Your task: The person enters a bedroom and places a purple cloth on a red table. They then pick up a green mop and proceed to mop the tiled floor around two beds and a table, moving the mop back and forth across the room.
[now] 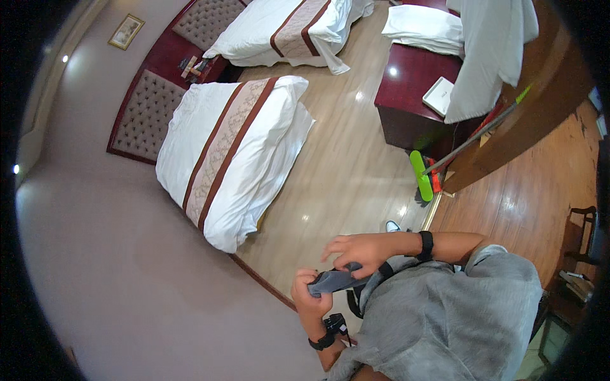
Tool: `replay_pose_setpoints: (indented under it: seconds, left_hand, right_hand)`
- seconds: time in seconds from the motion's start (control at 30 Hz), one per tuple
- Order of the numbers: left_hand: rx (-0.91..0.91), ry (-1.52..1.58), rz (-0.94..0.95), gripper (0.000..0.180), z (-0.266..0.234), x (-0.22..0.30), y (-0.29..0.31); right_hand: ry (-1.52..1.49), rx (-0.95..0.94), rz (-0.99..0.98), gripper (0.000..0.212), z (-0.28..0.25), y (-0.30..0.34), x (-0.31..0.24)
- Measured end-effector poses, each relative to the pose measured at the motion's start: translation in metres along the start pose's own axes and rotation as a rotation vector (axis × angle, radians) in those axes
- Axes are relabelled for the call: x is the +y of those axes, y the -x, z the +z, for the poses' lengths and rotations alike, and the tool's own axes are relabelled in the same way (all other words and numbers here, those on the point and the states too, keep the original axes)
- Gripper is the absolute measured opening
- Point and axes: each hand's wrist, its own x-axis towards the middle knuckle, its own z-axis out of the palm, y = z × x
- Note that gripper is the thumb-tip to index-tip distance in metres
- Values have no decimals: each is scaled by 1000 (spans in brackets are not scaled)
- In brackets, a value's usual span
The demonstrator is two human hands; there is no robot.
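My left hand (307, 293) grips the near end of a flat dark grey object (333, 280), fingers curled around it. My right hand (354, 249) lies over the object's other end, its fingers spread across the top. Both hands are held close in front of my grey shirt (445, 317). Each wrist wears a black band, and a small black device with a cord sits at the left wrist (332, 325). What the grey object is cannot be made out.
Two white beds with brown-striped runners: one close by (229, 152), one farther off (292, 32). A dark red desk (413, 82) holds folded white linen. A green mop (422, 174) leans by a wooden partition (527, 120). A plain wall fills the left.
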Motion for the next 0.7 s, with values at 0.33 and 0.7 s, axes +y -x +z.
replay_pose_setpoints:
  seconds: [0.33, 0.7]
  left_hand:
    - [-70, -100, 64, 32, -11, -136, -202]
    - [-351, 133, 533, 24, 51, -192, -501]
  right_hand:
    - [-19, 98, 414, 22, -143, -88, 106]
    - [-28, 571, 364, 34, -317, -114, 208]
